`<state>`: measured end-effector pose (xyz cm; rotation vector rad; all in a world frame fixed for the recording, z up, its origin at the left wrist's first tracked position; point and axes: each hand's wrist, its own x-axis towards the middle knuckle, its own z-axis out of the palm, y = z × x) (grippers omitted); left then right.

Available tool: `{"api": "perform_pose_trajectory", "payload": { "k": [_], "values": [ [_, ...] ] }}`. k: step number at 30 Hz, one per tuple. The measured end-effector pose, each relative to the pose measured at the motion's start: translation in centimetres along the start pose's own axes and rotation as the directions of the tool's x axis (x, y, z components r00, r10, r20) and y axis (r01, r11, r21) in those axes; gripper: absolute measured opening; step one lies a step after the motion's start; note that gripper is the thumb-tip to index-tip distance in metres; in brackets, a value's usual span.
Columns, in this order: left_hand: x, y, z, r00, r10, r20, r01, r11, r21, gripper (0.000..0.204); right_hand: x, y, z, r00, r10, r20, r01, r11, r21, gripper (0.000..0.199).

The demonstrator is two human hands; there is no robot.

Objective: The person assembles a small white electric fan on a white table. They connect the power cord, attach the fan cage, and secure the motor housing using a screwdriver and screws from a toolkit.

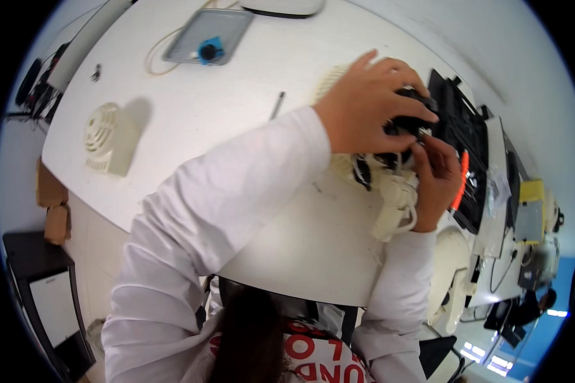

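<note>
My left hand (375,96) is closed around a rounded black part (415,108), which looks like a small motor; the palm and fingers cover much of it. Close below, my right hand (439,179) pinches with thumb and fingertips at a small light-coloured piece (423,133) on the black part's edge, too small to name. A cream plastic bracket-like part (396,204) with a loop of cable hangs beside my right wrist. Under my left hand, a ribbed cream piece (330,83) lies on the table, mostly hidden. A black glossy bit (362,171) shows next to it.
A cream slotted housing (112,137) stands at the table's left. Farther back are a grey tray (218,29) with a blue-and-black part (209,50) and a thin cable. An open black tool case (457,127) with an orange-handled tool (461,179) borders my right hand. A dark rod (277,105) lies mid-table.
</note>
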<state>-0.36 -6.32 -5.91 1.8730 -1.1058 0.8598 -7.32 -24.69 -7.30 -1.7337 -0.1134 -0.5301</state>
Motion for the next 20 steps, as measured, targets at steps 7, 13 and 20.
{"api": "perform_pose_trajectory", "payload": {
  "k": [7, 13, 20],
  "values": [
    [-0.4, 0.8, 0.1, 0.998, -0.062, -0.010, 0.063, 0.998, 0.026, 0.031, -0.1, -0.1, -0.4, 0.999, 0.039, 0.036, -0.039, 0.999, -0.003, 0.025],
    [-0.3, 0.7, 0.0, 0.997, -0.080, 0.003, 0.080, 0.996, 0.048, 0.030, 0.2, -0.6, -0.7, 0.995, 0.033, 0.094, -0.031, 0.999, -0.022, 0.027],
    [0.0, 0.8, -0.4, 0.997, -0.075, 0.026, 0.074, 0.996, 0.046, 0.031, 0.4, -2.5, -1.1, 0.988, -0.098, -0.117, 0.082, 0.987, -0.137, 0.026]
  ]
}}
